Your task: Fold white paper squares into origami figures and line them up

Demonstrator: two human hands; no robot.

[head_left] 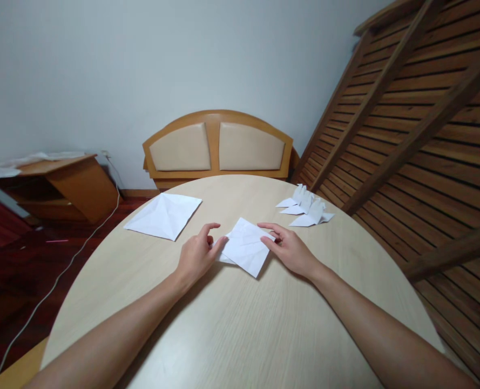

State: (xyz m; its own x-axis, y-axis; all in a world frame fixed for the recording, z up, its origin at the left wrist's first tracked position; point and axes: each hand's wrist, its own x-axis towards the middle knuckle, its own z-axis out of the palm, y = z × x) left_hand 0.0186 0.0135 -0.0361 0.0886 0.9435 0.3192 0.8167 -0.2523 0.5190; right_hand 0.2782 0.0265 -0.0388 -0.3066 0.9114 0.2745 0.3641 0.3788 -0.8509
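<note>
At the far left of the frame, a wooden cabinet (86, 186) is standing against the wall. Left of centre, a creased white sheet (164, 216) is lying opened out on the round, pale desk (223, 340). Just below and right of it, the left hand (197, 253) is reaching in: its thumb is touching the left side of the folded paper (245, 246), its index finger is curving clear, and whether the other fingers are gripping from beneath is hidden.

The folded paper is sitting at the centre of the frame, between the hands, showing a diamond-like square with another layer jutting out at lower left. It is probably handling as something very light, thin and bendable, crisp along its folds, easily creased or torn; opposite edges and corners, pinched softly between thumb and fingertips, are offering the best hold. At its right corner, the right hand (292, 249) is pinching it with the thumb on top.

Right of centre and higher up, several folded paper figures (310, 209) are standing in a row. Along the right side, a slatted wooden panel (421, 146) is slanting. No brand, label or writing is showing anywhere.
</note>
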